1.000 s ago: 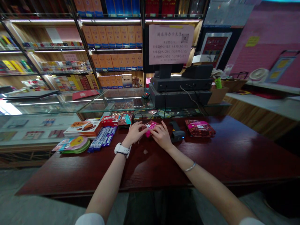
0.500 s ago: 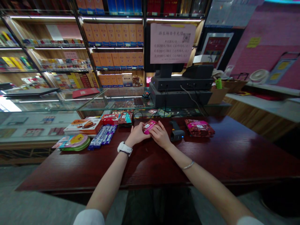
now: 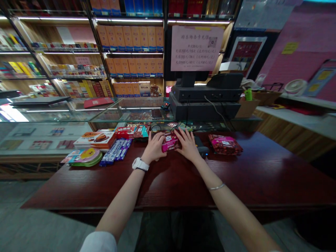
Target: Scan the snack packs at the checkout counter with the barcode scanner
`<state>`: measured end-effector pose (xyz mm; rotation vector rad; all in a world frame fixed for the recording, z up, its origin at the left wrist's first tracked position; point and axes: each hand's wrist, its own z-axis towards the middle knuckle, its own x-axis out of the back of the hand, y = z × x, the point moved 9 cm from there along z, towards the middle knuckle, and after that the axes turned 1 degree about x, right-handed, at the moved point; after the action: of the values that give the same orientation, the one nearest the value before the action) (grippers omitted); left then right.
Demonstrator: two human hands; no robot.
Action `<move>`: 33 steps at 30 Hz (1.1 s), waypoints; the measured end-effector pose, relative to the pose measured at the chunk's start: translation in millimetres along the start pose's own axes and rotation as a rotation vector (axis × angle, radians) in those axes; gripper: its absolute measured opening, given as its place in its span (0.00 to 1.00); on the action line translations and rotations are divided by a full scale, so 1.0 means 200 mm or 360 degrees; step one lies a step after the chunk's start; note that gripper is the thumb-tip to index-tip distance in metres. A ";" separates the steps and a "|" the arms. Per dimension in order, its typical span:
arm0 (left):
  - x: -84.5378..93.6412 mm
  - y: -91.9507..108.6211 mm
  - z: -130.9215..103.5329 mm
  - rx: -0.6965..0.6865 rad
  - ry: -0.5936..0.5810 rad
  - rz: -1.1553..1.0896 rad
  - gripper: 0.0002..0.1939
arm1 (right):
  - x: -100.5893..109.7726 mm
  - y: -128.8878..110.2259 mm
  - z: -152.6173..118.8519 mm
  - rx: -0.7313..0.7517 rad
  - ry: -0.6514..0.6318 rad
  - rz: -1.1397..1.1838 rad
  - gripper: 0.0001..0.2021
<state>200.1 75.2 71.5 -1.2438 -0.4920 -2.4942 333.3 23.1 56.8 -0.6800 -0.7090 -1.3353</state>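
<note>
My left hand [image 3: 154,147], with a white watch on its wrist, is closed around the left side of a pink and brown chocolate packet [image 3: 171,141]. The packet is tilted, its printed face towards me. At its right edge, my right hand [image 3: 188,145] has its fingers spread, with the thumb and index finger close to or touching the packet. A dark handheld scanner [image 3: 203,150] lies just beyond my right hand, partly hidden by it. Farther right rests a stack of similar pink and brown packets [image 3: 225,144].
Blue-purple wrapped bars [image 3: 116,152], an orange and white box [image 3: 95,139], red packets [image 3: 125,132] and a round colourful pack [image 3: 86,156] lie at left on the dark wooden table [image 3: 105,190]. Behind stand a glass counter [image 3: 126,113] and a register monitor bearing a paper sign [image 3: 197,49].
The packet has turned so more of its printed face shows. My right hand's fingers have spread and shifted right, now covering part of the scanner. The view has shifted slightly.
</note>
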 end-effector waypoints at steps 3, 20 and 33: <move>-0.02 0.02 0.00 -0.0075 -0.0073 0.0001 0.23 | -0.01 0.01 0.00 0.0004 -0.0059 -0.0018 0.48; -0.06 0.03 -0.01 -0.0091 -0.0019 0.0068 0.23 | -0.02 -0.06 0.00 0.0121 -0.0033 0.0138 0.40; -0.01 0.04 0.00 -0.0070 0.0048 0.0085 0.17 | -0.05 -0.04 0.00 0.0027 -0.0061 0.0319 0.46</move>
<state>205.2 68.2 71.0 -1.2176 -0.3936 -2.4878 323.6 28.1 48.7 -0.7449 -0.6641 -1.1339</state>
